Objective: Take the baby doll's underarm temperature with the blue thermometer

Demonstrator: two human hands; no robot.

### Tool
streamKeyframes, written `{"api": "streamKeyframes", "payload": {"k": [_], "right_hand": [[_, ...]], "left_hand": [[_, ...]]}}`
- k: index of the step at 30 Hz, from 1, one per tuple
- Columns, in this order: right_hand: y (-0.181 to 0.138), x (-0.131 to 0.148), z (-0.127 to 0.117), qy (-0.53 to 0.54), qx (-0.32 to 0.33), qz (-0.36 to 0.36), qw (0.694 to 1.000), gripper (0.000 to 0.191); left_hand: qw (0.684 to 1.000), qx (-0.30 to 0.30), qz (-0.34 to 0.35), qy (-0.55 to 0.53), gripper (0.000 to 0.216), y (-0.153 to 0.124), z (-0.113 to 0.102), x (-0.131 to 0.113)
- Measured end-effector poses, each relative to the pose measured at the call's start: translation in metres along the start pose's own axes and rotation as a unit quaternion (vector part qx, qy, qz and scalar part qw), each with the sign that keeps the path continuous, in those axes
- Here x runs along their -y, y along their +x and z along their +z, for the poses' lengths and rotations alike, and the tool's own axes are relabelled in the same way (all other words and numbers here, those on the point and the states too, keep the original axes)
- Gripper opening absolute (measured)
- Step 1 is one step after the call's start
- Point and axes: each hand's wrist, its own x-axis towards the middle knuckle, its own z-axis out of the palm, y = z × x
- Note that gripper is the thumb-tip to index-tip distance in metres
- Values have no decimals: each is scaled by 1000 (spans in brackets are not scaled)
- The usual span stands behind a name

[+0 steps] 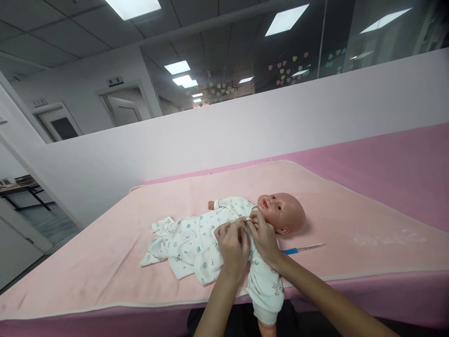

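A baby doll point(289, 210) lies on its back across a peach blanket point(115, 234), its head to the right. It wears a white top point(206, 264) printed with small green and grey figures, and matching trousers point(159, 248). At the chest, my left hand point(234, 241) is closed with its fingertips pinching the top's fabric. Just below the doll's chin, my right hand point(264, 236) also pinches the top, close to the left fingertips. My fingers hide the exact spot they grip. One sleeved doll arm point(266, 285) hangs toward me over the near edge.
A slim stick with a blue end and clear shaft point(303, 249), resembling a thermometer, lies beside the doll's head. Pink padding point(386, 173) shows around the blanket. Behind rises a low white wall point(210, 140) with glass above. A dark-legged table point(26, 189) stands far left.
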Motion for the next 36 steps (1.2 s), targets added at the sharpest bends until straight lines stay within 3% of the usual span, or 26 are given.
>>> {"api": "streamKeyframes", "payload": {"k": [5,8,11,16,19,23,25,31,36], "right_hand": [[1,2,0,-22,-31,-20,999,15],[0,2,-1,-34,-38,-26,998,16],[-1,2,-2,-35,-46,-31,998,15],[-2,3,-2,-39,-76,-67,994,17],[-5,5,-1,-75,-88,-129,985,15],[-8,9,-2,-93,18,-264,960,29],[-9,11,-2,-95,73,-291,949,32],[-7,13,-1,-119,94,-231,961,21],[-6,14,-1,-127,93,-231,960,22]], "left_hand": [[998,-27,32,44,16,2,-8,6],[995,-37,-9,95,16,3,-20,19],[993,-8,-48,106,12,0,-31,28],[995,67,-9,76,19,-3,-36,24],[996,68,-4,54,16,-4,-35,20],[997,73,-9,21,14,-4,-34,18],[996,85,-12,6,15,-5,-34,19],[994,76,-77,-31,19,-7,-32,21],[989,88,-106,-62,20,-7,-33,21]]}}
